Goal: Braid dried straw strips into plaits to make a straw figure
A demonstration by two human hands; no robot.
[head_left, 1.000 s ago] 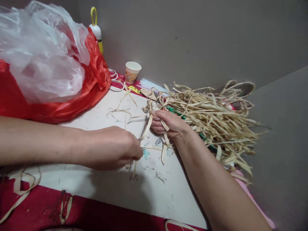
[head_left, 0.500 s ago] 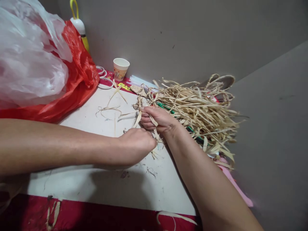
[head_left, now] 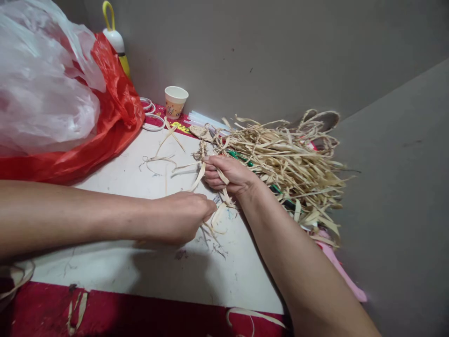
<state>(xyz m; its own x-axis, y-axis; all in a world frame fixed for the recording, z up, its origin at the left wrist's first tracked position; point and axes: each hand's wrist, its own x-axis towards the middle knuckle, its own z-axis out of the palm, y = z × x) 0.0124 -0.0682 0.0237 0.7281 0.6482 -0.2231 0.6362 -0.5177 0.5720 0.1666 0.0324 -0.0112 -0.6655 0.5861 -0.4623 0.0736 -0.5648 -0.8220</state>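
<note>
My right hand (head_left: pixel 226 174) is closed around the lower end of a braided straw cord (head_left: pixel 201 150), with pale flat straw strips (head_left: pixel 199 177) sticking out between and beside its fingers. Just below and to the left, my left hand (head_left: pixel 185 216) is closed in a fist, its back towards me. Thin straw strands (head_left: pixel 211 228) come out by its fingers, so it grips straw, though the fingertips are hidden. A big heap of dried straw strips (head_left: pixel 291 164) lies right beside my right hand and wrist.
A white board (head_left: pixel 157 267) covers the red tabletop (head_left: pixel 147 311). Red and white plastic bags (head_left: pixel 115 103) bulge at the left. Behind stand a paper cup (head_left: pixel 176 102) and a yellow-and-white bottle (head_left: pixel 115 41), near white rings (head_left: pixel 153 122). Grey walls (head_left: pixel 266 56) close the back and right.
My left hand has moved a little left and down, away from my right hand, and more straw shows by its fingers. The right hand has stayed in place.
</note>
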